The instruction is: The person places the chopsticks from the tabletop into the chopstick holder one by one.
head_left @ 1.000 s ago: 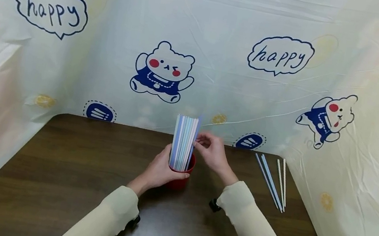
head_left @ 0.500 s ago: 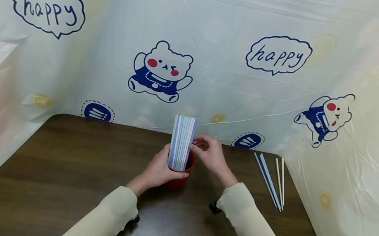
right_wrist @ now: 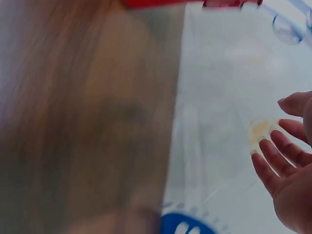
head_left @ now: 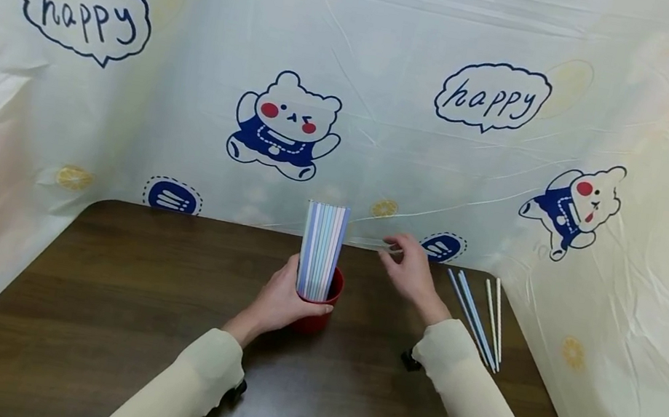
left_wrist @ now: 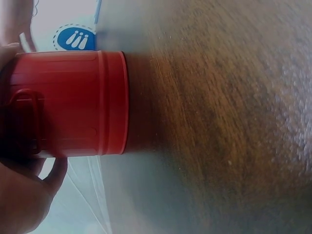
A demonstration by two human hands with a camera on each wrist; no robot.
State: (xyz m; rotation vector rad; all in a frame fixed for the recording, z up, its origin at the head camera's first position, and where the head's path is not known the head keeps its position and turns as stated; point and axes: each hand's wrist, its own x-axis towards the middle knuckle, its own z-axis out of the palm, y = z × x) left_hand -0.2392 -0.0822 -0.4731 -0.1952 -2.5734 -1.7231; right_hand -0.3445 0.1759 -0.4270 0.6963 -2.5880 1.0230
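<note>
A pale printed sheet [head_left: 403, 35] with bears, lemon slices and "happy" speech bubbles hangs behind and beside a dark brown wooden worktop [head_left: 93, 301]. At the centre of the head view a red cup [head_left: 311, 323] stands upright, and a tight bundle of slim sticks [head_left: 321, 251] in blue, white and pale green rises from it. The bundle sits toward the left of the cup's mouth, with a dark gap at the right of the rim. The left hand [head_left: 280, 297] grasps the cup from the lower left, its thumb along the front just below the rim; the left-wrist view shows fingers on both sides of the red wall. To the right of the bundle and apart from it, the right hand [head_left: 412, 272] is released, its fingers loosely bent above the far part of the worktop. Farther right lie loose blue sticks [head_left: 475, 319] and, just beside them, two white sticks [head_left: 496, 320], near the worktop's right edge. Cream sleeves [head_left: 190, 376] enter from the bottom of the frame.
</note>
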